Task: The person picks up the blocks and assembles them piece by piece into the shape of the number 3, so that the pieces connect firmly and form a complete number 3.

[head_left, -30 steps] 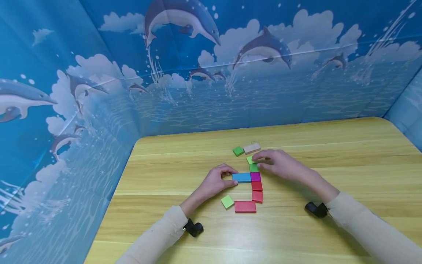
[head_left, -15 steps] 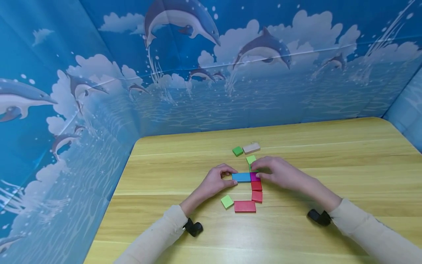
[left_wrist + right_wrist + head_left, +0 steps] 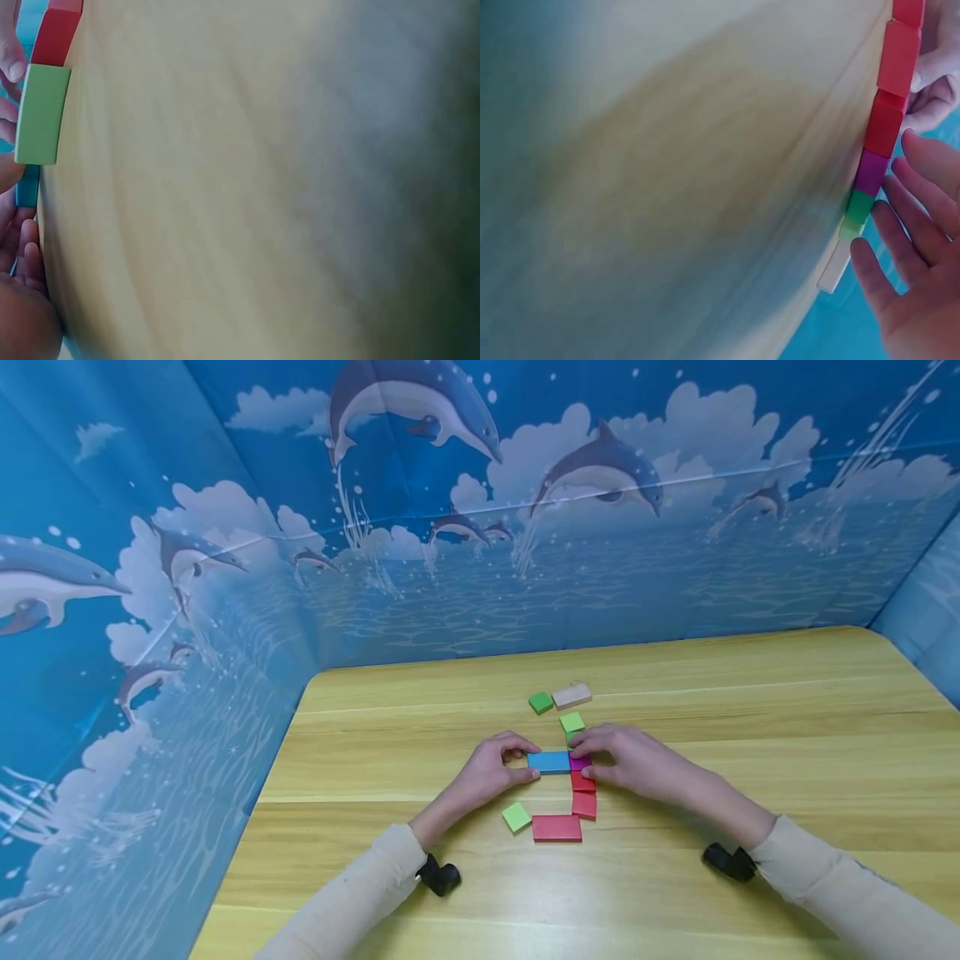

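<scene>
In the head view my left hand (image 3: pixel 486 772) grips the left end of a long blue block (image 3: pixel 550 762) between thumb and forefinger. Against the block's right end lies a purple block (image 3: pixel 579 762), partly covered by the fingers of my right hand (image 3: pixel 637 762). Those fingers are fairly straight in the right wrist view, forefinger beside the purple block and thumb by a red block (image 3: pixel 885 124). Beyond the purple one, a green block (image 3: pixel 572 739) and a light green block (image 3: pixel 572 722) continue the column. Toward me it runs on with two red blocks (image 3: pixel 584 805).
A long red block (image 3: pixel 557 828) and a tilted light green block (image 3: pixel 516 817) lie on the near side. Farther back are a green block (image 3: pixel 541 702) and a pale wooden block (image 3: pixel 572 696). A dolphin-print curtain (image 3: pixel 450 593) hangs behind the wooden table (image 3: pixel 360 718).
My right hand has come down the column toward me, from the light green and green blocks to the purple and red ones. The left hand stays on the blue block.
</scene>
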{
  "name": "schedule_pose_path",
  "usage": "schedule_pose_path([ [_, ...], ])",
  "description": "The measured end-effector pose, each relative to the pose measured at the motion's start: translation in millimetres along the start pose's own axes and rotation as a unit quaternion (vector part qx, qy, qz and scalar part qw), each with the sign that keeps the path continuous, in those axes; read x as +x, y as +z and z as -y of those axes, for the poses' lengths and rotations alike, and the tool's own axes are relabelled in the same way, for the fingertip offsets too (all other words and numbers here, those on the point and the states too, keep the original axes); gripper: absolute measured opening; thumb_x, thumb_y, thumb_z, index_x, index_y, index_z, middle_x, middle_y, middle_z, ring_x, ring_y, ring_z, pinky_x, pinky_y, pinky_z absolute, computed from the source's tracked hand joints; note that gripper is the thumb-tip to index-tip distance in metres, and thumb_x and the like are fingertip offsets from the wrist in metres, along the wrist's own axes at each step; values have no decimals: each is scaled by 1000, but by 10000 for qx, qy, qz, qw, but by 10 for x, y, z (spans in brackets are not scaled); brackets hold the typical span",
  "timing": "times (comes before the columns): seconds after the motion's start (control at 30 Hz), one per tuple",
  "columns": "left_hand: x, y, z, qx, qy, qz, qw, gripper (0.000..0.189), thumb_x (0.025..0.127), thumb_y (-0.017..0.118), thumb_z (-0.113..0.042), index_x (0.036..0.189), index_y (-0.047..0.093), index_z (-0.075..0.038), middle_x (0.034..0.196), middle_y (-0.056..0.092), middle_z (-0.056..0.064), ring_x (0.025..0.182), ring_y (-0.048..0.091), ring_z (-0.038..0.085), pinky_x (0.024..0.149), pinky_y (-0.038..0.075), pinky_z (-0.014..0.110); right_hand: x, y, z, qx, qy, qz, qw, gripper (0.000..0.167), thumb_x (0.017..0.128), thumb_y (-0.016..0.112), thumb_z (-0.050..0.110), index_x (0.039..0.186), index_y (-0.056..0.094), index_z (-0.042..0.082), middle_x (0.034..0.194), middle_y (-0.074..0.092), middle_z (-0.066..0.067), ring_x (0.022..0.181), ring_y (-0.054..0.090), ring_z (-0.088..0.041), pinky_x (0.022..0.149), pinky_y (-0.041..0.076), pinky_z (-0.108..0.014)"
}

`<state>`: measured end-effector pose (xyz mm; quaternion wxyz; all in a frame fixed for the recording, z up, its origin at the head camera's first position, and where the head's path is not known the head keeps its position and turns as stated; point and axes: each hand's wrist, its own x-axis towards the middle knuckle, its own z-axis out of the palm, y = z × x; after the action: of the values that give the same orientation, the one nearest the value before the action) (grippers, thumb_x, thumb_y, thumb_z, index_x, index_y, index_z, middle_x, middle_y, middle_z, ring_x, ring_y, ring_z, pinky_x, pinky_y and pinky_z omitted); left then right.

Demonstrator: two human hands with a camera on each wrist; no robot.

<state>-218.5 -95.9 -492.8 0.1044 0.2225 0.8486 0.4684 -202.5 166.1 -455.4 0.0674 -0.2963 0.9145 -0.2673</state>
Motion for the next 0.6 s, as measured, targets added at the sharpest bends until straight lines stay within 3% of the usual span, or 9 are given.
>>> schedule_pose_path([
  [0.27,-1,28,-24,-16,67,-27,10000,26,86,78,-19,111,72,-19,105,62,-9,96,53,12,84,46,28,-52,35,-18,-165,-169,-229,9995,36,88,76,18,122,71,10,129,62,-6,123,54,-33,97,45,-53],
  [0.6,-10,28,1,26,73,-53,10000,28,86,77,-19,113,71,-17,105,62,-7,98,53,12,85,46,30,-68,80,-19,104,-142,-436,9989,34,87,76,16,120,72,10,130,63,-5,123,55,-32,97,45,-53],
])
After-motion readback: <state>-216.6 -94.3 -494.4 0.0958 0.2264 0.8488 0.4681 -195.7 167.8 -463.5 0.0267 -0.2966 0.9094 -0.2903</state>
